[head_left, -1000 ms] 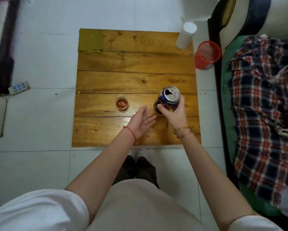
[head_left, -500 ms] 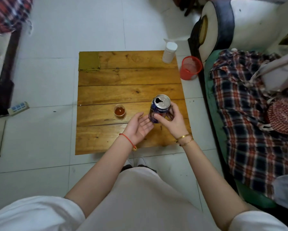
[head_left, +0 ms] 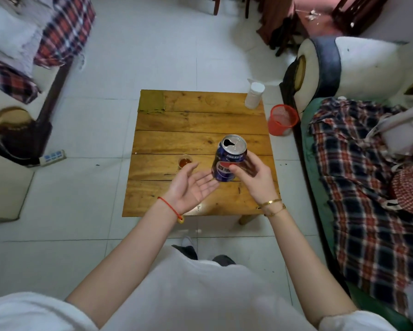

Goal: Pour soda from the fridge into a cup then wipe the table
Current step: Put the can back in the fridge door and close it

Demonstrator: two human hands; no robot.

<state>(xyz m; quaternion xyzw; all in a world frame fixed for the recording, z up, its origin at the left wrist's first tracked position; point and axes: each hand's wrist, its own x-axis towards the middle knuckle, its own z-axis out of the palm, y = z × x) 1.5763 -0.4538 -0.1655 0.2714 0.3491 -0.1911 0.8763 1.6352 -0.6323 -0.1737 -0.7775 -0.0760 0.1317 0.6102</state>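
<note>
The tabletop [head_left: 196, 125] is bare between my hands and the far edge; only the small cup [head_left: 184, 161], green cloth [head_left: 152, 101] and white bottle [head_left: 254, 95] stand around it.

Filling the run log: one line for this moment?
right hand: holds open soda can | left hand: open, palm up | cup: filled, on table

Raised higher above the wooden table [head_left: 200, 125] than a second ago: soda can [head_left: 229, 161] in the right hand [head_left: 255, 180], now well clear of the boards. Left hand [head_left: 191, 187] lifted too, palm up, below the can, away from the cup [head_left: 185, 161].
</note>
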